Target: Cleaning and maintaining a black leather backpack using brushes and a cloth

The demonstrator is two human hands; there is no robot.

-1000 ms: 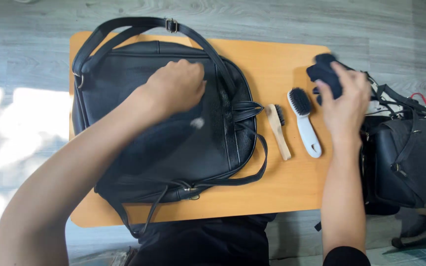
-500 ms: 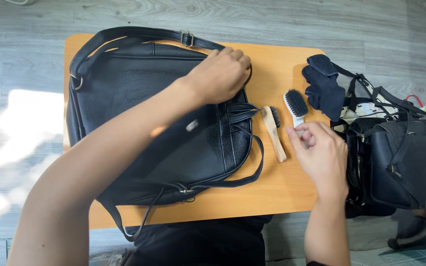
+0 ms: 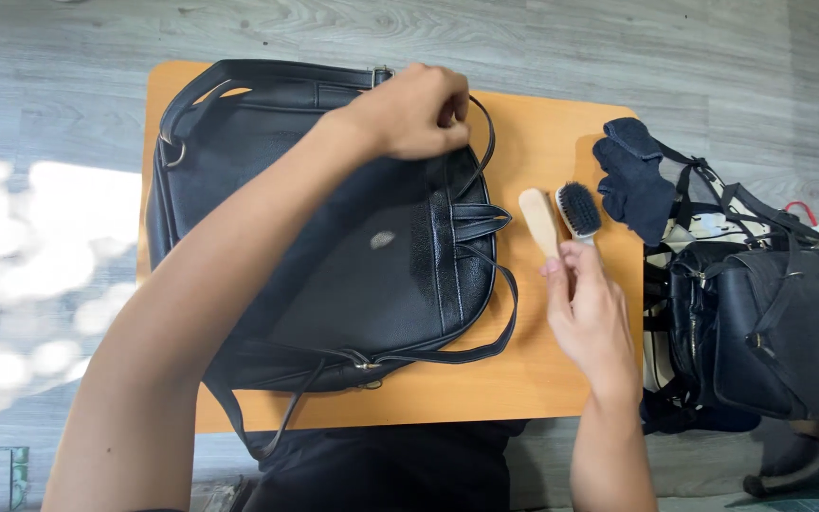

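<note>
A big black leather backpack lies flat on a small orange wooden table, filling most of its left side. The person's left hand rests at the far edge of the backpack, with the fingers curled tight around the thin black strap there. A small pale spot shows on the front of the backpack.

The right hand is on the right side of the table, just beside the backpack. Its fingers are closed around a light wooden brush, which points away from the person. A white brush with black bristles lies touching the wooden one, on its right. A dark blue cloth sits at the far right edge of the table. Another black bag with straps stands on the grey wood floor, right of the table
</note>
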